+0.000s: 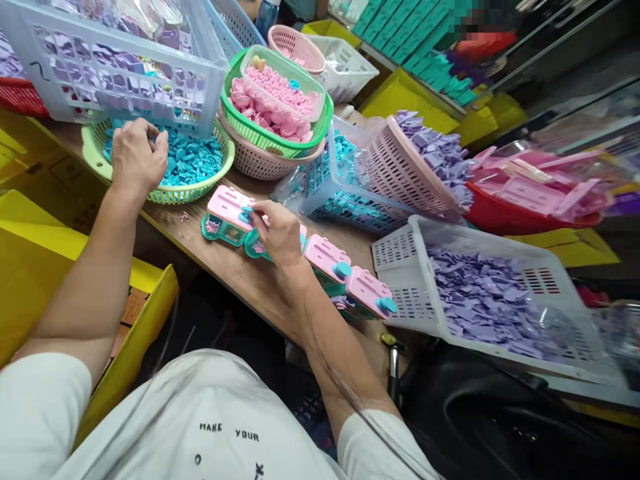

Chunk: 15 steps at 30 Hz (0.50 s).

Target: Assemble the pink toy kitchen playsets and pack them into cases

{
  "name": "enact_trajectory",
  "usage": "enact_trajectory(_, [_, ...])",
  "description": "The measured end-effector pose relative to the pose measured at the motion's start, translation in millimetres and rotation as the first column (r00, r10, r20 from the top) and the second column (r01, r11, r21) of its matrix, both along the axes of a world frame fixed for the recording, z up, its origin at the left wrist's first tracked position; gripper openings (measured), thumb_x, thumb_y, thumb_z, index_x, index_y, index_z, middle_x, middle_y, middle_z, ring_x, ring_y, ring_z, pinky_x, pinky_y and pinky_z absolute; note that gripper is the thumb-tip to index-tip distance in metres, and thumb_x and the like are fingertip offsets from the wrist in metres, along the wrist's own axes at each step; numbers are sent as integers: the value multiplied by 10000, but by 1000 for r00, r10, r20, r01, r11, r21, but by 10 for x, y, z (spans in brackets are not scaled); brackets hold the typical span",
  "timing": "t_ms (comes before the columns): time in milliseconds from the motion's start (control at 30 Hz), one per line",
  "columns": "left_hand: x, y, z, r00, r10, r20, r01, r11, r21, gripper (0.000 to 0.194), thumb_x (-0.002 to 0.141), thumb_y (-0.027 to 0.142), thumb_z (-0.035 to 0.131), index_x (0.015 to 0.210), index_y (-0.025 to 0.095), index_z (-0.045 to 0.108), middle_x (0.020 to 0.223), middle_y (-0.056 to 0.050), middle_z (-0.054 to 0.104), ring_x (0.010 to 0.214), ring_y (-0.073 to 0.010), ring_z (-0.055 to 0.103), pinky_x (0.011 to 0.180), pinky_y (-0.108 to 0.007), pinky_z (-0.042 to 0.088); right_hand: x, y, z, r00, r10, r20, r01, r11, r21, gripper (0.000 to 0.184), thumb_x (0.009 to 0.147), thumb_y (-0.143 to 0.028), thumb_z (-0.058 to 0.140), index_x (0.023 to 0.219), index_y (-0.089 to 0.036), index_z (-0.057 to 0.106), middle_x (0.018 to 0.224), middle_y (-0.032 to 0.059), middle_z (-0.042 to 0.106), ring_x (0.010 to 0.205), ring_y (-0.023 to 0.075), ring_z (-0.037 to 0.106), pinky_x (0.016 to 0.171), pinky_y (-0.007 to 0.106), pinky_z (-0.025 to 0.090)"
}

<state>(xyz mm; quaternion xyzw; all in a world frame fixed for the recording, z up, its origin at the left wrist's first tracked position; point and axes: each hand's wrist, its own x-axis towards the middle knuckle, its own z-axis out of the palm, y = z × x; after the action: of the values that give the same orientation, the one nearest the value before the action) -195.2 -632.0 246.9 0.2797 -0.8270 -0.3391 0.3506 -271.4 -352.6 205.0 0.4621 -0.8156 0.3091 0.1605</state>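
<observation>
My left hand (136, 158) reaches into a light green basket (95, 155) of small blue plastic pieces (193, 160), fingers curled down among them; what they hold is hidden. My right hand (277, 232) rests over a row of pink and teal toy cars (327, 257) on the wooden table (210, 257). Its fingertips pinch a small blue piece (246, 215) against the pink roof of the leftmost toy (226, 212). Two toys further right carry blue knobs on their roofs.
Baskets crowd the table: a white crate (75, 80) of lilac parts above the green basket, a green basket of pink pieces (280, 100), a blue crate (340, 200), a tilted pink basket (400, 170) and a white one (430, 300) of purple pieces. Yellow boxes (145, 327) stand at left.
</observation>
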Motion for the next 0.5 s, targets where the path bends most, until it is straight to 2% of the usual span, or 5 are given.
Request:
enact_trajectory(133, [-132,-354,-206,983,-10,183,31,994,-108,425,893,584,637,902,159,641,1129,-75,634,1200,-274,367,1156,-507,190,37,71,-27,999,14,-32,-15,1000,-16,175,999,-297,524,999,-205,672,967,74,752,898,199,688,829,326,528])
enact_trajectory(300, [-19,231,-167,959,-283,34,281,922,-266,431,942,556,542,1148,192,644,1280,-96,591,1282,-315,355,1150,-545,240,110,105,5,980,69,-188,-55,995,78,216,1018,-224,487,980,-215,699,1095,97,764,968,210,692,881,354,502])
enact_trajectory(367, [51,573,-144,844,-531,71,525,793,-309,409,971,475,499,1189,165,654,1263,-128,625,1261,-326,454,1123,-549,323,157,99,44,961,82,-263,-56,993,105,231,1010,-160,481,997,-214,705,1166,95,755,963,203,694,888,355,496])
enact_trajectory(433, [125,864,-196,670,-720,179,729,594,-339,396,992,370,443,1243,150,657,1271,-154,654,1251,-321,532,1100,-523,400,205,88,91,935,90,-342,-47,990,130,230,1004,-136,482,1017,-199,703,1190,101,751,931,200,693,908,363,493])
enact_trajectory(500, [187,1044,-317,629,-742,234,765,537,-355,437,1006,284,380,1330,117,620,1358,-187,630,1317,-323,536,1131,-520,406,230,70,129,914,93,-395,-29,986,164,212,1002,-148,491,1027,-191,697,1189,96,754,891,199,688,952,382,482])
